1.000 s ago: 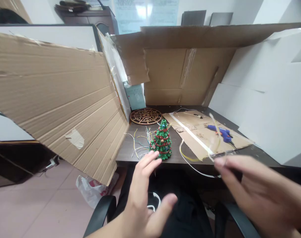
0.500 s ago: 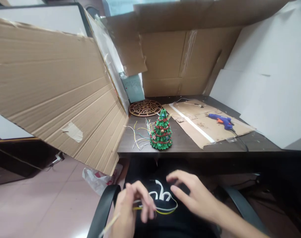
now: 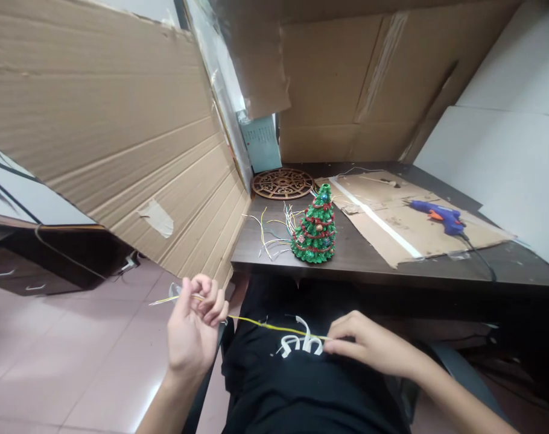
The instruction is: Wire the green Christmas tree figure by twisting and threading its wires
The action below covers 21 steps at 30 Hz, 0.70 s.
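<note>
A thin yellow wire runs in a nearly straight line between my two hands, above the black clothing on my lap. My left hand curls its fingers round one end, and pale wire tips poke out past the thumb. The other end sits pinched between thumb and fingertips of my right hand. White curled strips lie on my lap just under the wire. Beyond my hands, a small green Christmas tree with red garlands stands on the desk, loose thin wires spread at its left.
A blue glue gun lies on a flat cardboard sheet at the desk's right. Behind the tree is a round bronze openwork trivet, with a light-blue box behind it. Tall cardboard panels enclose the left and back.
My left hand has moved left and up, my right hand has closed on the wire's end. The wire, looped before, is now stretched between them. The camera view has shifted.
</note>
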Each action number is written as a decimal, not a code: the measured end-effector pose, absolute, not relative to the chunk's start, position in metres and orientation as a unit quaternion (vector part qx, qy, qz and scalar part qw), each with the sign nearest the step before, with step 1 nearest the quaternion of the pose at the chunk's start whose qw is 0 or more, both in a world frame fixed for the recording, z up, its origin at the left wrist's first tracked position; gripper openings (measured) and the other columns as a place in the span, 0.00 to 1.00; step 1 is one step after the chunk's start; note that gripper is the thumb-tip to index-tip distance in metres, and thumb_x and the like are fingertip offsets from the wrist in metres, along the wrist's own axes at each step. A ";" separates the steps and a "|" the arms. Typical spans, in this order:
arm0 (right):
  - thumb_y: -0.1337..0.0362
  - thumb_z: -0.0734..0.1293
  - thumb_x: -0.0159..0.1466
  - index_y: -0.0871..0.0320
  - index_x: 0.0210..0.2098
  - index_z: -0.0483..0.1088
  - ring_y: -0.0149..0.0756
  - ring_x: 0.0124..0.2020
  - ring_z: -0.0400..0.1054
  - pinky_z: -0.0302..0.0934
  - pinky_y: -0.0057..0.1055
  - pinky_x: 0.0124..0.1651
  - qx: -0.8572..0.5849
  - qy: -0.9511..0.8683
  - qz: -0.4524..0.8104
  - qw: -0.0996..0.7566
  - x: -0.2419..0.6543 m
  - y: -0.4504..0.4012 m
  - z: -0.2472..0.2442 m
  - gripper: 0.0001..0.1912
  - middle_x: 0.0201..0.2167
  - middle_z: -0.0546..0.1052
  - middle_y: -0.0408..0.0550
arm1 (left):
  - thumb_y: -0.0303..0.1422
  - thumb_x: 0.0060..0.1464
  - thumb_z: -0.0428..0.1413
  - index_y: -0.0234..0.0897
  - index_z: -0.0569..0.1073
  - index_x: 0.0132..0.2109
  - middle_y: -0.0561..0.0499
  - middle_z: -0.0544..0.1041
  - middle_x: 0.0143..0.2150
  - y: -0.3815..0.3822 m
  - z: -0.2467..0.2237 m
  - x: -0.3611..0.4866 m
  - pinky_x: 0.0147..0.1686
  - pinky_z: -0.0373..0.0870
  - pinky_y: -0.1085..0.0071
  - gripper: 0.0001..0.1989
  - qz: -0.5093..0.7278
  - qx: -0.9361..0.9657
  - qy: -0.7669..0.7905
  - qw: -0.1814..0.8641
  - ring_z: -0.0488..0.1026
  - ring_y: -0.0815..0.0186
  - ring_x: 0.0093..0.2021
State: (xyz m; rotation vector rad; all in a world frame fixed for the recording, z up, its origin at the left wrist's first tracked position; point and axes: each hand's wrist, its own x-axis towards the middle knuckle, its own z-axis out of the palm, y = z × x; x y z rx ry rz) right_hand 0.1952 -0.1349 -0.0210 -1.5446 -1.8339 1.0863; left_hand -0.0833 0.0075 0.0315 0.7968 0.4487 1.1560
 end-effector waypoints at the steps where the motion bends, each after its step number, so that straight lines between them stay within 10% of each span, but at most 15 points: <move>1: 0.52 0.65 0.71 0.58 0.35 0.80 0.35 0.36 0.73 0.63 0.29 0.44 -0.574 -0.657 0.408 0.268 0.202 -0.135 -0.018 0.19 0.34 0.80 0.47 | 0.45 0.66 0.62 0.36 0.63 0.33 0.58 0.49 0.26 0.008 0.030 -0.084 0.19 0.58 0.80 0.22 0.546 0.373 0.209 0.720 0.47 0.72 0.21; 12: 0.48 0.58 0.74 0.61 0.25 0.68 0.31 0.29 0.62 0.54 0.29 0.36 -0.633 -0.626 0.319 0.324 0.243 -0.150 -0.006 0.28 0.24 0.69 0.45 | 0.47 0.67 0.60 0.36 0.63 0.31 0.58 0.48 0.24 0.012 0.020 -0.084 0.19 0.49 0.79 0.23 0.560 0.443 0.244 0.657 0.44 0.72 0.21; 21: 0.57 0.57 0.75 0.60 0.28 0.63 0.32 0.33 0.61 0.51 0.31 0.37 -0.582 -0.765 0.176 0.210 0.186 -0.135 0.062 0.21 0.27 0.69 0.45 | 0.50 0.67 0.58 0.39 0.77 0.55 0.57 0.54 0.25 -0.033 0.004 -0.055 0.27 0.47 0.74 0.21 0.225 0.734 0.212 0.604 0.51 0.68 0.26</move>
